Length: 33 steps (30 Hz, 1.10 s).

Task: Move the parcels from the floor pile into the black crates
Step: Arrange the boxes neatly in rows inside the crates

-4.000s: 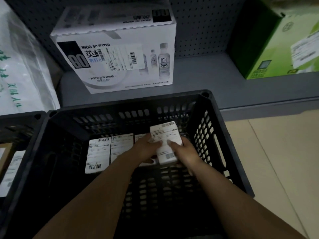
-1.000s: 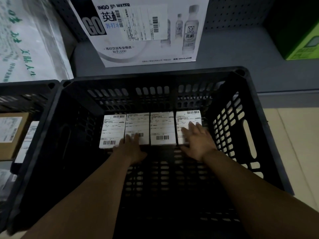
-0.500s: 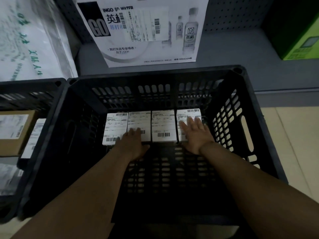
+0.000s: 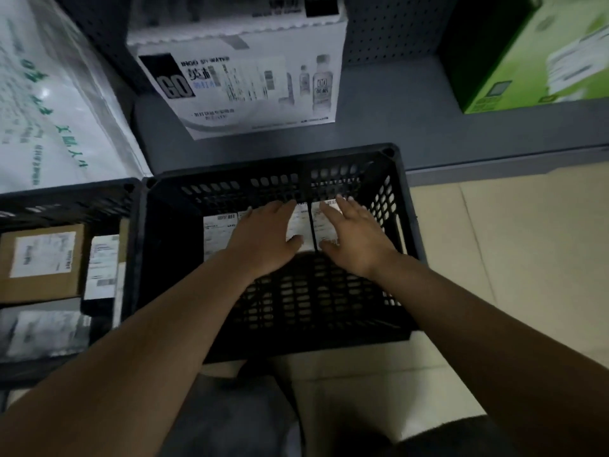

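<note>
Nearest the viewer, two bare forearms reach forward from the bottom of the view over a pale tiled floor (image 4: 514, 258); they extend into the black slotted plastic crate (image 4: 403, 225), which serves as the landmark here; inside it, toward its far wall, a row of small white flat parcels with printed barcode labels (image 4: 219, 234) lies flat on the crate's slotted bottom, side by side and touching, labels facing up; each parcel's long axis seems to run from the viewer toward the far wall, with a barcode strip at the far end; the row itself runs left to right across the crate; the left hand (image 4: 263, 239) hangs spread and released over the middle parcels, fingers straight, gripping nothing; the right hand (image 4: 354, 239) is likewise unclenched and flat over the right-hand parcels, holding nothing; whether the palms touch the labels or hover just above cannot be told; judged from this, the step in hand is settling a placed row, and the next move likely calls for turning away to the floor pile, which is not in view, for another parcel; left of the crate, a second black plastic crate (image 4: 66, 199) holds a brown cardboard box with a white label (image 4: 39, 258) and other blurred packets; beyond the crate, on a grey metal shelf (image 4: 395, 127), stand a white printed carton of bottled water (image 4: 244, 77) and, further right, a green printed carton (image 4: 534, 61); far left leans a white plastic sack with green lettering (image 4: 49, 103).
</note>
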Tool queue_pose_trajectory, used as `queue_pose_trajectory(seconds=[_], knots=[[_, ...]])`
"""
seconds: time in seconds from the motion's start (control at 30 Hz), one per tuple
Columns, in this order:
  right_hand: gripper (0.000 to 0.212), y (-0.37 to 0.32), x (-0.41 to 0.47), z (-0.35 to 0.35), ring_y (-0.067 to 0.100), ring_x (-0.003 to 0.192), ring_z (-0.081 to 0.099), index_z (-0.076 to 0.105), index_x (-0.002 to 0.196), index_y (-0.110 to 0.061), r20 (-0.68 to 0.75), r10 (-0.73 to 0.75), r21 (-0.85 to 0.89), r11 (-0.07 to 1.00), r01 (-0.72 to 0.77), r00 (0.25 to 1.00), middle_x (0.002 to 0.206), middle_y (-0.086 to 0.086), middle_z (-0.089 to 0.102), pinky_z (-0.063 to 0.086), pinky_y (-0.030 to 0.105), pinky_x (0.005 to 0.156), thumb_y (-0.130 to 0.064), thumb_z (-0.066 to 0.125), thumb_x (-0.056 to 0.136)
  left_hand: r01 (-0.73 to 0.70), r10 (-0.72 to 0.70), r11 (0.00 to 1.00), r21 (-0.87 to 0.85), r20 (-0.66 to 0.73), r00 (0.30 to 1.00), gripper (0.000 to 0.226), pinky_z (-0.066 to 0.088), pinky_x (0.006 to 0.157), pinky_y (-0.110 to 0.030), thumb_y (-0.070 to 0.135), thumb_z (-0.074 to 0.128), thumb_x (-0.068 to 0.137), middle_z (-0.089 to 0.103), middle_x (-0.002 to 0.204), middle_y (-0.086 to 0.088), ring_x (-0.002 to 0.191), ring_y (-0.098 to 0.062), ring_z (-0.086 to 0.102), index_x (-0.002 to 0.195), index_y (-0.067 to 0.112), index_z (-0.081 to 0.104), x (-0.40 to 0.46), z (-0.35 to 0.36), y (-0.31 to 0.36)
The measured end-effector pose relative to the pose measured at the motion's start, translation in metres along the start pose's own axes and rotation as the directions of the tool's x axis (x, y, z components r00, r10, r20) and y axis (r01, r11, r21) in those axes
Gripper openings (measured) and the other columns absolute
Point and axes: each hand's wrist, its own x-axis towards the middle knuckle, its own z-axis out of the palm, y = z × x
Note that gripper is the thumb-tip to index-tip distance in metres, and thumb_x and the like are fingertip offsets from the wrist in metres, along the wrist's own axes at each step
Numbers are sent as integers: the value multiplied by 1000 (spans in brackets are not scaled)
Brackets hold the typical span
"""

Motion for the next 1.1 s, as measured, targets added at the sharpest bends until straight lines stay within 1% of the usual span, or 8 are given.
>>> queue_pose_trajectory(seconds=[0.13, 0.27, 0.4, 0.57, 0.73, 0.83, 0.93, 1.1], knots=[[75, -24, -66, -84, 27, 148, 5, 13, 154, -19, -36, 39, 107, 994, -35, 999, 160, 15, 7, 8, 34, 120, -35, 54, 94, -47, 47, 998, 29, 11, 999, 70, 16, 118, -42, 43, 47, 95, 24, 157, -4, 141, -21, 26, 152, 19, 15, -47, -81, 50], [74, -52, -150, -199, 26, 147, 10, 15, 153, -20, -95, 89, 153, 985, -74, 991, 160, 13, 12, 11, 29, 118, -33, 56, 93, -133, 132, 989, 68, 9, 991, 70, 18, 117, -40, 44, 46, 96, 21, 157, -3, 141, -23, 25, 153, 20, 11, -106, -180, 114], [73, -76, -236, -322, 27, 147, 13, 18, 153, -19, -205, 106, 138, 987, -79, 973, 159, 14, 16, 12, 30, 118, -34, 56, 93, -222, 225, 973, 60, -41, 974, 69, 24, 114, -37, 44, 48, 95, 25, 156, -3, 140, -23, 28, 152, 21, 15, -163, -285, 185], [73, -83, -361, -448, 25, 148, 8, 11, 154, -21, -313, 119, 70, 992, -102, 942, 160, 11, 11, 10, 30, 118, -37, 52, 96, -363, 370, 928, 83, -93, 924, 69, 32, 110, -38, 45, 51, 94, 29, 155, -3, 136, -24, 35, 152, 20, 21, -223, -390, 287], [72, -64, -482, -532, 25, 148, 10, 16, 153, -21, -447, 212, 38, 975, -219, 869, 160, 11, 14, 7, 29, 118, -39, 54, 94, -520, 536, 844, 130, -195, 821, 70, 35, 107, -38, 52, 45, 88, 39, 149, -4, 131, -28, 41, 148, 18, 32, -271, -458, 400], [72, -47, -547, -563, 23, 148, 11, 18, 153, -22, -534, 285, 69, 953, -295, 796, 160, 10, 16, 8, 28, 117, -39, 55, 94, -602, 634, 773, 200, -211, 744, 72, 35, 105, -36, 53, 41, 85, 41, 147, -2, 128, -27, 44, 147, 19, 32, -289, -480, 466], [71, -27, -602, -580, 22, 148, 9, 17, 153, -25, -589, 368, 117, 920, -375, 720, 160, 6, 16, 9, 28, 118, -41, 54, 94, -681, 722, 690, 245, -185, 666, 73, 33, 105, -34, 54, 37, 83, 40, 146, 0, 128, -25, 42, 148, 21, 30, -302, -487, 524], [72, 12, -663, -597, 19, 148, 8, 15, 153, -27, -632, 493, 188, 846, -499, 598, 160, 3, 17, 8, 25, 117, -45, 52, 94, -789, 834, 548, 279, -104, 542, 66, 32, 107, -33, 49, 49, 93, 38, 148, 3, 133, -20, 38, 149, 23, 27, -296, -482, 611]])
